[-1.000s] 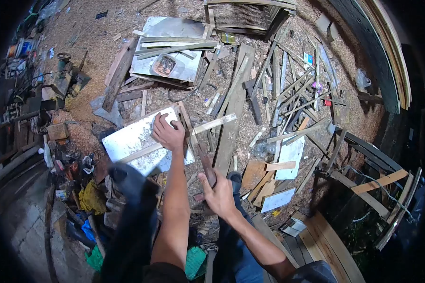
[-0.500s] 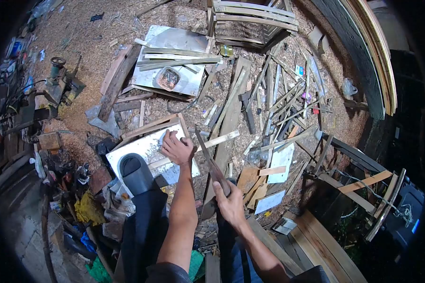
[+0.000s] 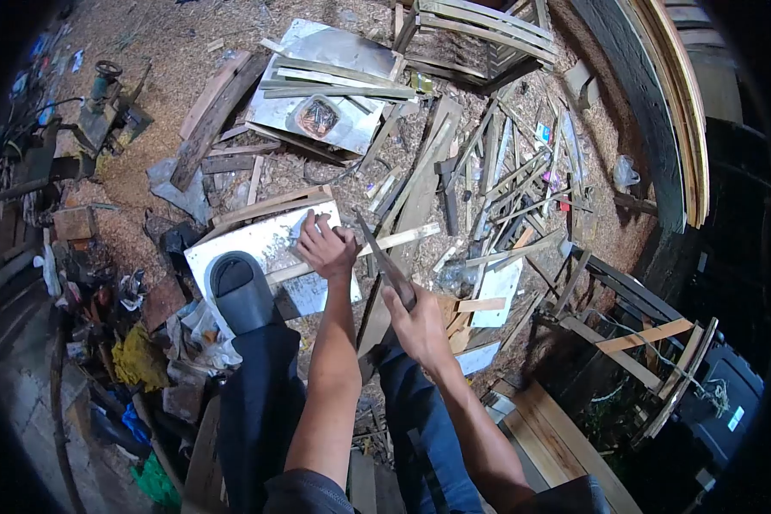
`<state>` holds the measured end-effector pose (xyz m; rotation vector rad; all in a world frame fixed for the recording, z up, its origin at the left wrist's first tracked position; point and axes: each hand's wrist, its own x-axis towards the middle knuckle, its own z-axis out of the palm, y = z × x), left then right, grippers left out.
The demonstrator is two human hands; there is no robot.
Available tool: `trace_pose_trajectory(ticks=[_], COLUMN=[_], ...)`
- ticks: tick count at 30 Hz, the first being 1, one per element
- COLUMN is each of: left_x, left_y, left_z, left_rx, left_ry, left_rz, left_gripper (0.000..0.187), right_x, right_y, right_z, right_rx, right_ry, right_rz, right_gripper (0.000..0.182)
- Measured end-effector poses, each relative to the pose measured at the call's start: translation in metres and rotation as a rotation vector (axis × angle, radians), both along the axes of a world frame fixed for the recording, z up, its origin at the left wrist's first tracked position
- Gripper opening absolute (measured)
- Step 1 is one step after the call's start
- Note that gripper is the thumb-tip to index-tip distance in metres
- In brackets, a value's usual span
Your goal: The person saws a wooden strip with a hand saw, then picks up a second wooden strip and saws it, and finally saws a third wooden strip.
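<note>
My left hand (image 3: 326, 246) presses down on a narrow wooden strip (image 3: 407, 236), its fingers bent over the wood. That strip lies across a white-topped board (image 3: 304, 295), and its right end sticks out past the board's edge. In my right hand (image 3: 420, 325) is a handsaw (image 3: 388, 267), gripped at the handle. The saw blade slants up and to the left, crossing the strip just right of my left hand. My foot in a dark slipper (image 3: 242, 291) rests on the left part of the white board.
Beyond the board, a white panel (image 3: 308, 51) carries wooden slats and a tray of nails (image 3: 317, 117). A hammer (image 3: 448, 193) lies among scrap wood to the right. A slatted wooden frame (image 3: 480, 38) stands at the back. Planks (image 3: 557, 433) lie at lower right.
My right hand has pushed the saw forward, away from my body. My left hand stays on the strip. The whole view has shifted slightly.
</note>
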<state>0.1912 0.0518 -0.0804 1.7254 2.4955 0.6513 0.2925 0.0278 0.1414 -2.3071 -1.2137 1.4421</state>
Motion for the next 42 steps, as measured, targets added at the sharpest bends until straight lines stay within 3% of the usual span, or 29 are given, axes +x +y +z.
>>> trace_pose_trajectory(ticks=[5,14,16,18,21,22,24,26,30,34,37,42], left_x=[-0.001,0.002,0.001,0.000,-0.013,-0.022,-0.036,-0.038,-0.040,-0.037,-0.027,-0.024], left_y=[0.001,-0.002,0.000,0.000,-0.008,-0.012,-0.015,-0.014,-0.009,-0.010,-0.014,-0.016], left_z=[-0.001,-0.003,-0.007,-0.004,0.003,0.001,0.001,0.002,0.005,0.004,-0.010,-0.011], left_rx=[0.001,-0.019,-0.025,-0.040,-0.210,-0.217,-0.250,-0.251,-0.270,-0.290,-0.132,-0.143], left_ry=[-0.021,-0.031,-0.018,-0.030,-0.134,-0.131,-0.288,-0.306,-0.359,-0.306,-0.146,-0.072], left_rz=[0.024,0.018,0.038,0.031,-0.349,-0.358,-0.860,-0.857,-0.851,-0.875,-0.792,-0.763], left_gripper=[0.034,0.035,0.035,0.032,0.023,0.023,0.024,0.024,0.023,0.025,0.018,0.018], right_x=[0.001,-0.018,-0.005,0.006,0.014,0.015,0.015,0.011,0.003,-0.004,-0.009,-0.012], right_y=[-0.012,-0.010,-0.024,-0.026,-0.019,-0.015,-0.006,0.001,-0.001,0.009,0.011,-0.002], right_z=[0.044,-0.008,-0.003,-0.002,-0.005,-0.005,-0.005,0.003,0.013,0.034,0.022,0.007], right_rx=[-0.084,-0.030,0.001,-0.027,-0.026,-0.032,-0.098,-0.159,-0.026,-0.168,-0.127,-0.002], right_ry=[0.030,-0.137,0.013,0.043,0.123,0.125,0.131,0.059,-0.032,0.001,-0.009,-0.055], right_rz=[-0.032,0.110,-0.099,-0.126,-0.180,-0.190,-0.136,-0.072,0.009,0.002,0.041,0.043], right_gripper=[0.042,0.037,0.039,0.039,0.039,0.039,0.040,0.045,0.044,0.043,0.042,0.040])
